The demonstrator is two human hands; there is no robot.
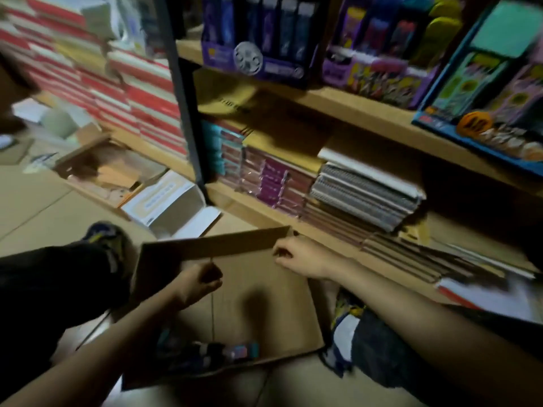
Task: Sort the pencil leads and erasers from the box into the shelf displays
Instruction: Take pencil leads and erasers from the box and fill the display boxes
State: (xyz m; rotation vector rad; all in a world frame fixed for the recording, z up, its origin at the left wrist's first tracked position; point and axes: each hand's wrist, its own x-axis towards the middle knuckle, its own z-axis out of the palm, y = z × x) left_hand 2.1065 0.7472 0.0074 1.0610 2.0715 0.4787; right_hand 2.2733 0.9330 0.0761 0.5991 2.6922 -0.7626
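**Head view: both hands at the far flap of the stock box**

An open cardboard box [279, 312] lies on the floor [35, 207] between the person's legs, in front of a wooden shelf [352, 110]. Its far flap [214, 245] stands raised. The right hand [296, 257] grips the flap's right end with curled fingers. The left hand [202, 282] is curled just below the flap's lower edge; motion blur hides whether it grips anything. Small coloured packs [226, 352], too blurred to identify, lie at the near bottom of the box. Display boxes [258, 39] stand on the upper shelf board, and spiral notebooks [361, 195] are stacked on the board below. An open white carton [173, 207] lies on the floor beyond the box.
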